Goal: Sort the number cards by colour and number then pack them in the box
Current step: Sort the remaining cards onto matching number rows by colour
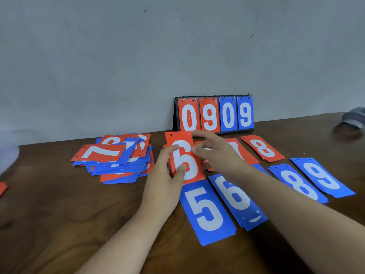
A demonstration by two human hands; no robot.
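Observation:
My left hand (165, 180) holds a red 6 card (185, 153), thumb on its face and fingers at its left edge, above a red pile. My right hand (215, 151) hovers at the card's right edge with fingers loosely bent; whether it touches the card I cannot tell. Sorted piles lie around: blue 5 (207, 212), blue 6 (237, 200), blue 8 (298, 182), blue 9 (324, 177), red 8 (263, 148) and a red pile (240, 149) partly hidden behind my right hand. An unsorted heap of red and blue cards (116, 159) lies to the left.
A flip scoreboard stand (215, 114) showing 0909 stands against the wall at the back of the brown table (59, 214). A red card corner (2, 187) shows at the left edge. A grey object (355, 117) sits at far right.

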